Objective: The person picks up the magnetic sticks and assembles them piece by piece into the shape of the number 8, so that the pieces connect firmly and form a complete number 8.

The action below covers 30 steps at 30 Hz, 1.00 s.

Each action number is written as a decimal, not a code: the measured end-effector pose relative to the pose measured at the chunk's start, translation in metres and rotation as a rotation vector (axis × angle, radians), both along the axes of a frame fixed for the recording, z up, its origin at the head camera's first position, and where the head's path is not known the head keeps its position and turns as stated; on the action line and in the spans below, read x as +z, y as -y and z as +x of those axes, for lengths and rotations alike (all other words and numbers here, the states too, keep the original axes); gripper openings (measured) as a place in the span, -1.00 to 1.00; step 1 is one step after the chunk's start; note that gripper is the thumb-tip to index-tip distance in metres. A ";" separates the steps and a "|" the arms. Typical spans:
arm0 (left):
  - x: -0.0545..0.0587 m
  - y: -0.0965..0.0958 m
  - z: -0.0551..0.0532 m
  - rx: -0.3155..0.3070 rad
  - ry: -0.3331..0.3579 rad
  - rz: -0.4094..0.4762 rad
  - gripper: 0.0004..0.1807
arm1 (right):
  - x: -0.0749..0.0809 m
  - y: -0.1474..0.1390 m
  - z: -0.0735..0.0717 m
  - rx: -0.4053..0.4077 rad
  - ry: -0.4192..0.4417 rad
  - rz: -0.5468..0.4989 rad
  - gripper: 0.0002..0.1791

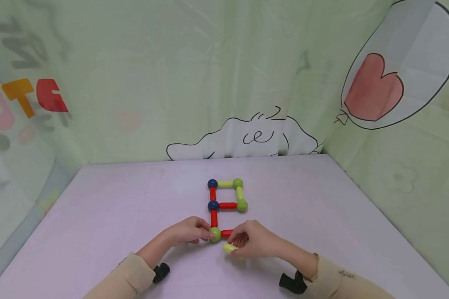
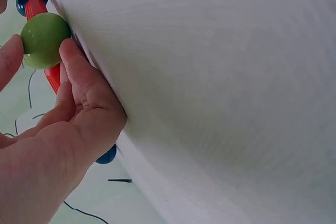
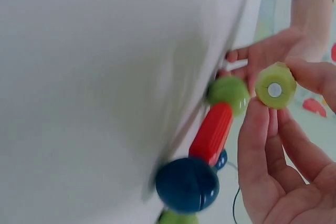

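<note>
My left hand (image 1: 190, 230) pinches a shiny green ball (image 2: 44, 40) between thumb and fingertips, at the near left corner of a figure of magnetic rods and balls. My right hand (image 1: 256, 240) grips a yellow-green magnetic rod (image 1: 230, 248) just nearer than that corner. In the right wrist view this rod (image 3: 275, 87) points end-on, showing a pale round tip, with thumb and fingers around it. A red rod (image 3: 211, 134) joins the green ball to a dark blue ball (image 3: 187, 184), which my right hand hides in the head view.
Farther back, the figure continues with red rods (image 1: 228, 205), yellow-green rods (image 1: 225, 184), blue balls (image 1: 212, 184) and green balls (image 1: 242, 205), forming a square. It lies on a pale table (image 1: 134, 191) backed by a printed curtain (image 1: 153, 83). Black wrist devices (image 1: 293, 283) sit by both sleeves.
</note>
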State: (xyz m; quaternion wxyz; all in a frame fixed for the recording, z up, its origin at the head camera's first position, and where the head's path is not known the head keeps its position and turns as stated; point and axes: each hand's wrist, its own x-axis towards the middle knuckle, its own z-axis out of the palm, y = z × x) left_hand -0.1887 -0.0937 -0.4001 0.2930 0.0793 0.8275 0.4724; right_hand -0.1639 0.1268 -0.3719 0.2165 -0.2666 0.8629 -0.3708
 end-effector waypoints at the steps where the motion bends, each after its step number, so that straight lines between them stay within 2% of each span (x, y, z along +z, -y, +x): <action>1: 0.000 0.000 0.000 -0.002 0.000 0.003 -0.70 | 0.001 -0.002 -0.002 -0.009 -0.010 -0.008 -0.83; 8: 0.000 0.001 0.000 -0.008 0.002 0.005 -0.70 | 0.003 -0.013 -0.018 -0.094 -0.125 -0.029 -0.83; 14: 0.001 0.000 0.001 -0.005 0.004 -0.003 -0.71 | -0.001 -0.020 -0.031 -0.243 -0.184 0.002 -0.79; 21: 0.001 0.000 0.001 0.000 0.010 -0.010 -0.71 | -0.008 -0.022 -0.044 -0.424 -0.103 0.014 -0.78; 30: 0.001 0.000 0.000 0.008 0.014 -0.005 -0.70 | -0.019 -0.022 -0.058 -0.576 0.061 -0.012 -0.74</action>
